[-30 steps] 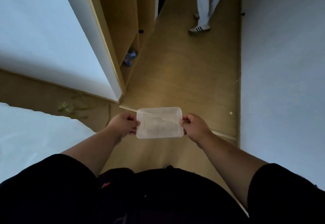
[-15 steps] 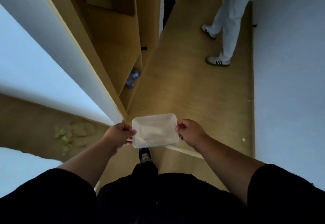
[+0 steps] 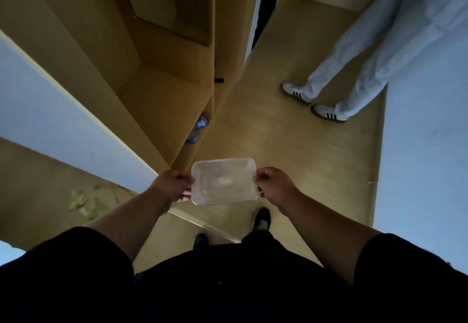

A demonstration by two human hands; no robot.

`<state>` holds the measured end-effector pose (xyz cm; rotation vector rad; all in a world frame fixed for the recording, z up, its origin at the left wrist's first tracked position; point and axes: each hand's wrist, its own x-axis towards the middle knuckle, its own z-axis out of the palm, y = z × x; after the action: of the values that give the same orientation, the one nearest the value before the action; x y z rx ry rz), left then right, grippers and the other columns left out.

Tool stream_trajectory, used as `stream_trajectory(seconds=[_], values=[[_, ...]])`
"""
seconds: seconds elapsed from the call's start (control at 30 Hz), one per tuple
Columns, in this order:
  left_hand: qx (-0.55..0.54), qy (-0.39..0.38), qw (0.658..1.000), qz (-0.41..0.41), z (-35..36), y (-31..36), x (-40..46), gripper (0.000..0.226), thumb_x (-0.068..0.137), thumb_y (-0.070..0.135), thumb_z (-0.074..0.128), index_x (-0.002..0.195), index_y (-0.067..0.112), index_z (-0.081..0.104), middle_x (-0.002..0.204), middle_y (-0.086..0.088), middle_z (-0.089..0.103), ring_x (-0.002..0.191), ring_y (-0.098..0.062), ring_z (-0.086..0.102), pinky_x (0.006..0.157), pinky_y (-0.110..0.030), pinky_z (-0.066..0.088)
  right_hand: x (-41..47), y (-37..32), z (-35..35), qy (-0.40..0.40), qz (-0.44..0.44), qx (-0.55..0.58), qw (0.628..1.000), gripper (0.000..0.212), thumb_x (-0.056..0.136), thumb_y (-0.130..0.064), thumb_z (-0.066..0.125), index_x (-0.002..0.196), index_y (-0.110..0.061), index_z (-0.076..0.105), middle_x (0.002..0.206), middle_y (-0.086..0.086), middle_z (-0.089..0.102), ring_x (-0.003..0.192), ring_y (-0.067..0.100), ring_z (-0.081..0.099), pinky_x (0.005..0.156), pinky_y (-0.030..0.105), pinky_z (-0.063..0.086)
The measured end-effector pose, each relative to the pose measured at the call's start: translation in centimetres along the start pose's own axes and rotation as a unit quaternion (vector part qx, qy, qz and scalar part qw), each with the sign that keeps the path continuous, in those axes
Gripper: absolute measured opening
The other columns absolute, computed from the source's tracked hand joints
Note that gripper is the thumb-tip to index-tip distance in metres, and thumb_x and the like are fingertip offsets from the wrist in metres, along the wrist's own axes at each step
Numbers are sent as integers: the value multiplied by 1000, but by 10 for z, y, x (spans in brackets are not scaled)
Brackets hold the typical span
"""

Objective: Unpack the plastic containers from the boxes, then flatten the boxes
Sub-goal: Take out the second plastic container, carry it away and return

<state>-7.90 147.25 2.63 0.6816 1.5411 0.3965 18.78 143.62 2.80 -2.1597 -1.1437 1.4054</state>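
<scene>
I hold a clear rectangular plastic container (image 3: 224, 181) level in front of my waist, above the wooden floor. My left hand (image 3: 172, 186) grips its left short edge and my right hand (image 3: 272, 183) grips its right short edge. The container looks empty and its open side faces up. No cardboard box is in view.
A wooden shelf unit (image 3: 174, 89) stands at the left with a blue-capped bottle (image 3: 198, 126) on its lowest shelf. A person in pale trousers and white shoes (image 3: 329, 112) stands ahead at the right. White walls (image 3: 425, 145) flank the narrow floor (image 3: 291, 145). Green scraps (image 3: 81, 201) lie at the left.
I have walked forward along the corridor with the container held in both hands. The shelf unit and the standing person are closer; the white surface at the lower left has dropped out of view.
</scene>
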Motion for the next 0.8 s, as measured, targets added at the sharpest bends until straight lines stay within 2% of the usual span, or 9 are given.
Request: stream_trajectory(seconds=[0.03, 0.17, 0.3, 0.4, 0.47, 0.5, 0.6, 0.67, 0.8], values=[[-6, 6, 1000, -9, 2, 3, 8, 5, 94, 5, 63, 97, 2, 65, 94, -20, 69, 82, -30, 67, 70, -37, 57, 14, -7, -4, -12, 0, -7, 1000, 26, 90, -32, 63, 111, -20, 72, 84, 3, 74, 86, 25, 71, 88, 49, 57], [-41, 29, 998, -29, 12, 20, 39, 4, 91, 0, 62, 94, 1, 64, 88, -21, 67, 70, -26, 64, 59, -29, 52, 79, -31, -20, -65, -20, -51, 996, 28, 79, -38, 61, 101, -26, 73, 77, 1, 73, 81, 25, 72, 86, 50, 58], [-97, 105, 989, -48, 25, 38, 73, 8, 90, -4, 61, 97, -2, 64, 86, -23, 64, 70, -27, 59, 58, -30, 48, 151, -64, -34, -140, -60, -130, 980, 17, 87, -26, 61, 99, -20, 71, 81, 4, 72, 79, 28, 70, 82, 49, 59], [-139, 157, 976, -67, 43, 43, 99, 10, 89, -8, 62, 86, 2, 62, 79, -21, 60, 61, -24, 55, 51, -27, 46, 202, -81, -41, -170, -99, -184, 963, 16, 88, -24, 66, 103, -18, 69, 90, 7, 70, 82, 29, 67, 86, 50, 57], [-161, 185, 966, -79, 54, 44, 118, 17, 89, -9, 61, 80, 6, 59, 72, -14, 58, 51, -18, 53, 44, -22, 45, 226, -94, -40, -187, -98, -197, 958, 5, 91, -20, 64, 94, -21, 68, 90, 9, 70, 82, 29, 67, 84, 46, 57], [-170, 195, 962, -84, 59, 45, 127, 19, 89, -8, 61, 79, 7, 58, 71, -13, 58, 49, -17, 53, 43, -21, 46, 236, -102, -39, -192, -81, -194, 959, 8, 92, -18, 63, 86, -23, 66, 86, 8, 70, 78, 26, 66, 80, 44, 56], [-199, 214, 951, -102, 61, 50, 149, 20, 90, -4, 62, 78, 12, 58, 73, -11, 59, 57, -20, 56, 45, -20, 50, 263, -120, -32, -204, -54, -192, 958, 14, 87, -19, 58, 77, -21, 67, 76, 12, 66, 69, 24, 58, 66, 40, 48], [-214, 227, 943, -116, 56, 52, 162, 19, 90, -3, 62, 79, 13, 59, 74, -10, 59, 61, -21, 57, 44, -19, 52, 279, -132, -23, -225, -49, -207, 951, 16, 82, -21, 55, 78, -22, 70, 80, 17, 70, 69, 25, 59, 65, 39, 48], [-231, 237, 935, -129, 36, 62, 190, 13, 91, -1, 61, 100, 8, 62, 79, -10, 61, 64, -20, 58, 47, -21, 53, 310, -163, 5, -231, -48, -206, 950, 21, 89, -16, 57, 84, -32, 68, 81, 6, 69, 72, 21, 62, 67, 38, 53]])
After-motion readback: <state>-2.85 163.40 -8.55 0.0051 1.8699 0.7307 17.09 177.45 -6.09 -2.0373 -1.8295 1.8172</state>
